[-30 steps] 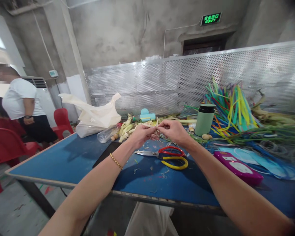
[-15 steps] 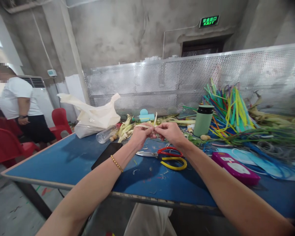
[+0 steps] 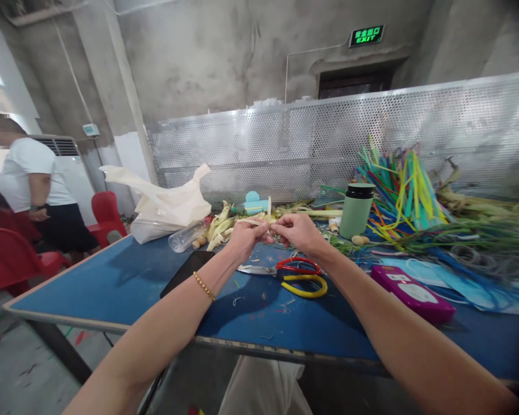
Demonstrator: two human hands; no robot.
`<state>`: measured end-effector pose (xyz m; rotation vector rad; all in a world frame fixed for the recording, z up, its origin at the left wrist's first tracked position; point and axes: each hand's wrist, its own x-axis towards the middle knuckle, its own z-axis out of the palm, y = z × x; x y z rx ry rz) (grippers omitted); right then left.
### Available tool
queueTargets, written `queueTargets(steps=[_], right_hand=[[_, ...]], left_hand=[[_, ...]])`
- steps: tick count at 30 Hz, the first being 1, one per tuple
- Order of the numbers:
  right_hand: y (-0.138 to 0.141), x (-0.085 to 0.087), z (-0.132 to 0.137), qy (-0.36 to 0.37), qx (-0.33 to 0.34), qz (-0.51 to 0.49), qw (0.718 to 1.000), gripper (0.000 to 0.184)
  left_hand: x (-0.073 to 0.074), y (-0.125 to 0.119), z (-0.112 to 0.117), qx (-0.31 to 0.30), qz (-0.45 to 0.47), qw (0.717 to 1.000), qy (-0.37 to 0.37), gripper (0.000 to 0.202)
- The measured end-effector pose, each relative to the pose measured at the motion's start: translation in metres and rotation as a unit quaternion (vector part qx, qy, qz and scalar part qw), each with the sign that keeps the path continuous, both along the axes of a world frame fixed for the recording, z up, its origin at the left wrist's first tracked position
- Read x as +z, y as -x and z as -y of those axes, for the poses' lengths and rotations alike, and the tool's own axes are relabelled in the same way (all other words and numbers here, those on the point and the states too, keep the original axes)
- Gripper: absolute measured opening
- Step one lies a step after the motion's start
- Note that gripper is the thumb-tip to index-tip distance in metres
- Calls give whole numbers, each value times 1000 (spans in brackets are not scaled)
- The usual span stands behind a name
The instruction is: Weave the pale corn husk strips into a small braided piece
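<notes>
Item: pale cream, narrow flat strip [image 3: 269, 208], held above the blue-topped table [image 3: 86, 288]; one part stood upright, another pointed leftward; whether one piece or two could not be told. Left hand [image 3: 247, 237]: thumb and fingers pinched tight on the strip. Right hand [image 3: 301, 231]: fingertips closed on it, just beside. Change: upright part stood taller than a second earlier, suggesting active shaping. Below: red-and-yellow-handled metal scissors [image 3: 282, 272], unheld.

Over the remote feed I can read one lit sign [image 3: 366, 36], high on the grey wall [image 3: 199, 57] above a dark doorway [image 3: 350, 86]: green capital letters spell EXIT on black, beneath a row of four green Chinese characters, 安全出口.
</notes>
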<state>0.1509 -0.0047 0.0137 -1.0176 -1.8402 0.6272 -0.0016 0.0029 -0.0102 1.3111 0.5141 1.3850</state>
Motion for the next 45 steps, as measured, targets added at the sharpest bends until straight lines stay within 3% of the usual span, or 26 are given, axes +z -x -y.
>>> queueTargets(steps=[8, 13, 19, 33, 45], right_hand=[[-4, 3, -3, 3, 52, -70, 996, 23], [-5, 4, -2, -9, 49, -82, 995, 24], [-4, 2, -6, -4, 82, -81, 993, 21], [-5, 9, 0, -54, 75, -21, 995, 16], [-4, 7, 0, -25, 102, -48, 993, 17]], left_hand=[[3, 2, 2, -58, -14, 998, 17, 23], [2, 2, 2, -88, -35, 995, 24, 30], [-1, -1, 1, -38, -38, 999, -2, 26], [2, -4, 5, -18, -36, 999, -14, 21], [2, 4, 0, -115, -42, 992, 33, 29]])
